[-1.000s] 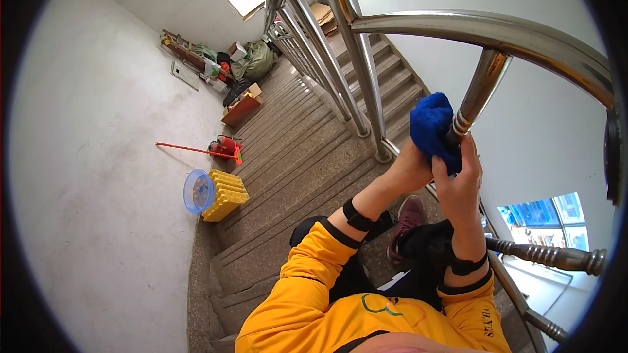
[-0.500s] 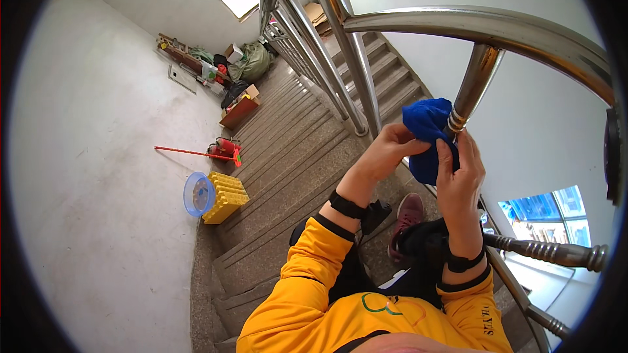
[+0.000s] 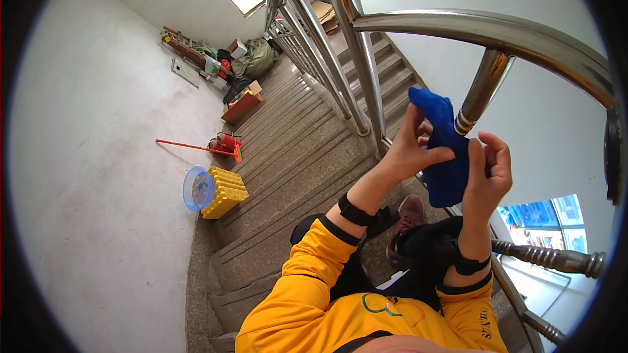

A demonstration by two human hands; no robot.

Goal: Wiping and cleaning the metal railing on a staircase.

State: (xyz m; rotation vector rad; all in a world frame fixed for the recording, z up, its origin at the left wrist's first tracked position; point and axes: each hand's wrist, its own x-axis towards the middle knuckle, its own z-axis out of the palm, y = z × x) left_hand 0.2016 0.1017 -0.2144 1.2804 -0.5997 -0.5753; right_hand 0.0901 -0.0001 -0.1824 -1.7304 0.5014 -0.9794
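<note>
A blue cloth is wrapped against a shiny metal baluster, just under its ringed collar. My left hand grips the cloth from the left, thumb across its front and fingers partly hidden behind it. On the other side, my right hand is closed at the cloth's right edge, with its thumb along the fabric and its fingers curled. The cloth's upper end sticks up above my left fingers, and its lower part hangs between both hands. Most of the baluster below the collar is hidden by the cloth.
A curved metal handrail arches above my hands. Stone stairs run along the left. By the wall are a yellow crate, a translucent blue basin, red fire extinguishers and an orange-handled tool. Sacks and boxes lie farther up.
My right hand has shifted right and slightly down, its fingers more curled. My left hand has moved a little right, and the cloth now hangs longer and lower.
</note>
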